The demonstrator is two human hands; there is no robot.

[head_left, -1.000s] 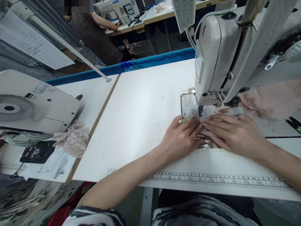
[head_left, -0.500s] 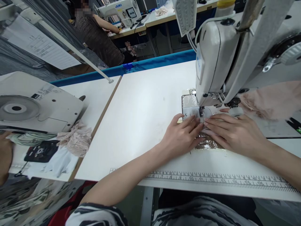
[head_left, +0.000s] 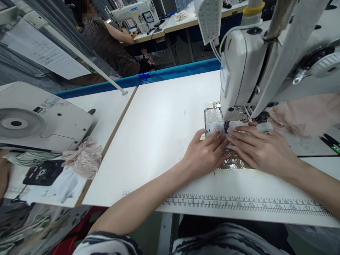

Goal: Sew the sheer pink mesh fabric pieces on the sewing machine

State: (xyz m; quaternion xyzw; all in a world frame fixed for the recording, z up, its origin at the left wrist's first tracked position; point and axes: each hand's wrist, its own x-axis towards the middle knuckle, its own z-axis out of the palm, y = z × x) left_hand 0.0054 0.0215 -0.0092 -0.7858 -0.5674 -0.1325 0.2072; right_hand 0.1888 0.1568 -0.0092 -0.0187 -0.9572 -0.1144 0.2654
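My left hand (head_left: 203,150) lies palm down beside the needle area of a white sewing machine (head_left: 235,74), its fingers spread and their tips bent down. From the other side my right hand (head_left: 261,147) reaches in with fingers stretched out and laid flat, fingertips close to the left ones. Between the two sets of fingertips, a small strip of pale, thin fabric (head_left: 233,145) shows just in front of the presser foot (head_left: 226,126). Most of that fabric is hidden under my fingers. Clear shiny film (head_left: 235,163) covers the bed below my hands.
Pink fabric (head_left: 305,113) lies behind my right hand, near black thread snips (head_left: 330,143). A printed ruler (head_left: 239,202) runs along the table's front edge. At left stand another machine (head_left: 42,117) and bundled pink strips (head_left: 85,157). A co-worker (head_left: 108,42) sits beyond the blue edge.
Both hands stay almost in place at the needle, with only a slight shift of the fingers. The whole view has moved a little. The co-worker's arm at the back has shifted slightly.
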